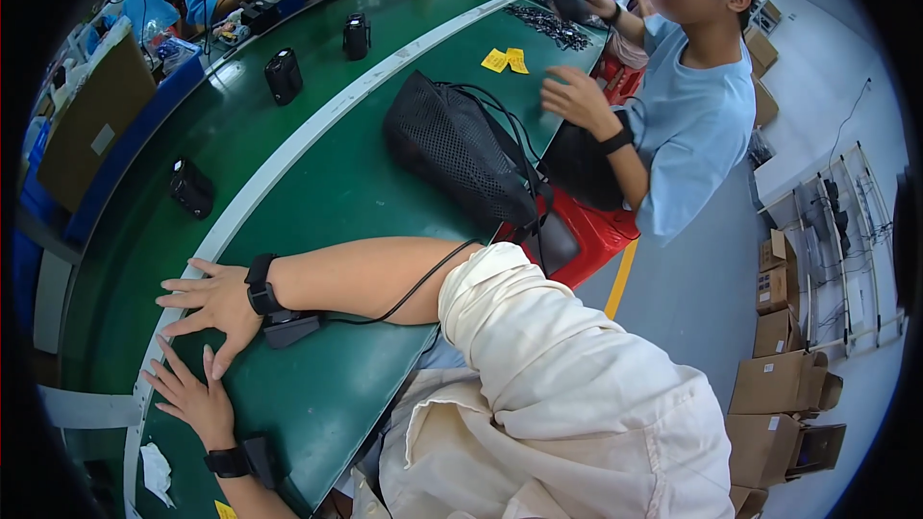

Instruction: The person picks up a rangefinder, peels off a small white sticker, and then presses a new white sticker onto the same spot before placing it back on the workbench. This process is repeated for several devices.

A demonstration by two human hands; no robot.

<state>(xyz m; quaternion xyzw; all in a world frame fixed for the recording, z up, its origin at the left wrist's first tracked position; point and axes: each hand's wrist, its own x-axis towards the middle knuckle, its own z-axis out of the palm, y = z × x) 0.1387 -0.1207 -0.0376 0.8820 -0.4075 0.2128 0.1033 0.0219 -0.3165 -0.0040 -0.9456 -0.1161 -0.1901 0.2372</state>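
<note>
My right hand (213,303) lies palm down with its fingers spread, its fingertips on the pale rail (252,190) along the green table (327,197). Just below it in the picture, my left hand (200,402) is also spread, its fingers reaching the same rail. The two thumbs come close together, and neither hand holds anything. Black straps (260,284) with small dark boxes (291,330) circle both wrists; a thin cable runs up my right arm. Near my left hand lies a crumpled white tissue (156,474).
Beyond the rail, several black devices (192,188) stand on a green belt (317,120). A black mesh bag (452,149), yellow slips (495,61) and tangled black straps (550,27) lie on the table. A co-worker (697,106) holds a dark object (569,2) beside a red stool (586,235).
</note>
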